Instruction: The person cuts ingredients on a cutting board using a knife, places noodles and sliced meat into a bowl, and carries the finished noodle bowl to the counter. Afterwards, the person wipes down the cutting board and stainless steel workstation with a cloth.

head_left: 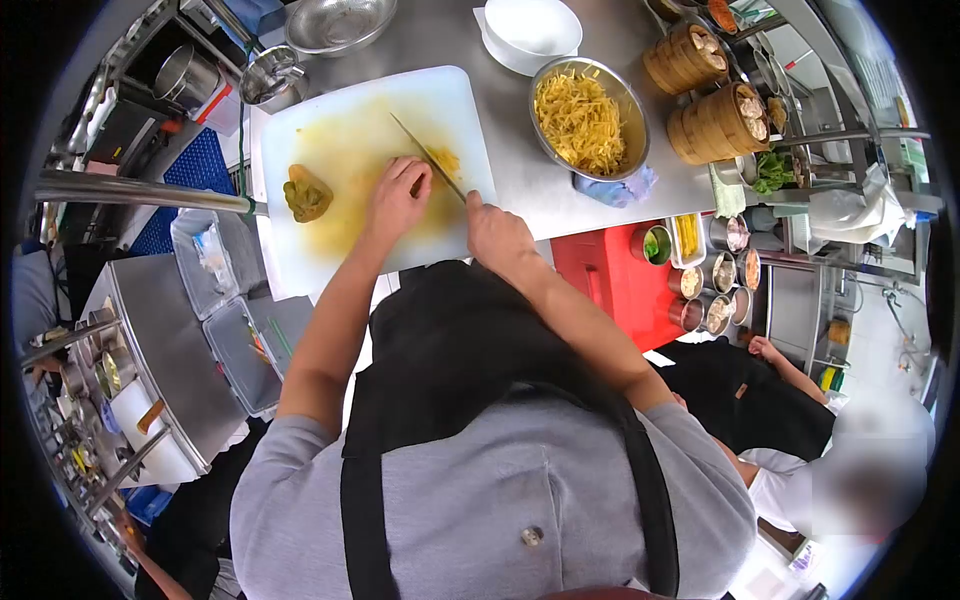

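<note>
My right hand grips the handle of a kitchen knife, its blade pointing away and to the left over the white cutting board. Just left of the blade, my left hand rests on the board with its fingers curled; whatever lies under them is hidden. A small heap of yellow shreds lies against the far side of the blade. On the board's left part sits a lumpy olive-brown vegetable, possibly pickled. Yellow stains spread over the board's middle.
Right of the board stands a metal bowl of yellow shreds, beside a bluish cloth. White bowls and a colander are farther back. Bamboo steamers stand right. A co-worker in a black apron is at lower right.
</note>
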Motion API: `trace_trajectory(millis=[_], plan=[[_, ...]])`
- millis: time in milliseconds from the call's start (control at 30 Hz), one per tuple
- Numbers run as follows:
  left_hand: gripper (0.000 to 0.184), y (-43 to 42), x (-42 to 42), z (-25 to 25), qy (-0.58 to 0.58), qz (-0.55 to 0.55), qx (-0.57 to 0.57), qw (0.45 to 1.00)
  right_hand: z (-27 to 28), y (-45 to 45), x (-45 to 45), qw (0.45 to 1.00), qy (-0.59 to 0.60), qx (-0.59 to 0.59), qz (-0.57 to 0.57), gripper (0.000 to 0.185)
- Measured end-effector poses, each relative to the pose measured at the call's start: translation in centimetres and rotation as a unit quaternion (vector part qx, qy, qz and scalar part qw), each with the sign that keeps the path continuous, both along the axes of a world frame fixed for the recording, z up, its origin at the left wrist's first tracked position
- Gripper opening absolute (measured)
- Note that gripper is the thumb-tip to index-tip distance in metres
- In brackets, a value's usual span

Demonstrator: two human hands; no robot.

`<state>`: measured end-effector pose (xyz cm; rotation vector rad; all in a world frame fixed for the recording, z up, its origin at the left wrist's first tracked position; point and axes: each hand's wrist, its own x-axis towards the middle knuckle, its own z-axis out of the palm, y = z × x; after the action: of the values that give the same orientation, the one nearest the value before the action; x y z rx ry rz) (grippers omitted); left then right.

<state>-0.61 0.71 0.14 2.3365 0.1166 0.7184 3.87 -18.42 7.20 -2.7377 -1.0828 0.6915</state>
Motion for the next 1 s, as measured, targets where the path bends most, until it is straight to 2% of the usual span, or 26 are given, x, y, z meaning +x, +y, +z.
trace_trajectory(millis=[300,467,567,700,800,867,1000], plan=[[0.014,0.2,0.3,-0.5,-0.034,-0.002,0.045,0.998,2.5,-0.8,-0.7,1.000,-0.016,-0.003,0.017,0.028],[0.014,0.3,0.3,-0.3,-0.026,-0.001,0.044,0.999,4.4,-3.0,-1.8,0.999,0.018,-0.039,0.006,0.026],[0.013,0.3,0.0,0.2,-0.009,-0.004,0.042,0.999,3.8,-1.4,-1.4,0.999,0.031,-0.032,0.001,0.026],[0.012,0.5,0.2,0.1,-0.014,-0.008,0.043,0.999,-0.8,2.7,1.0,1.000,0.006,-0.008,0.001,0.032],[0.017,0.5,0.0,-0.1,-0.009,-0.002,0.032,0.999,-0.8,3.5,1.1,0.999,-0.011,0.037,-0.011,0.022],[0.015,0.4,0.3,-0.4,-0.026,0.001,0.040,0.999,-0.1,3.7,1.5,1.000,0.004,-0.017,0.013,0.043],[0.012,0.2,-0.2,-0.2,-0.020,0.017,0.042,0.999,1.8,2.8,0.6,0.999,0.014,-0.028,0.004,0.044]])
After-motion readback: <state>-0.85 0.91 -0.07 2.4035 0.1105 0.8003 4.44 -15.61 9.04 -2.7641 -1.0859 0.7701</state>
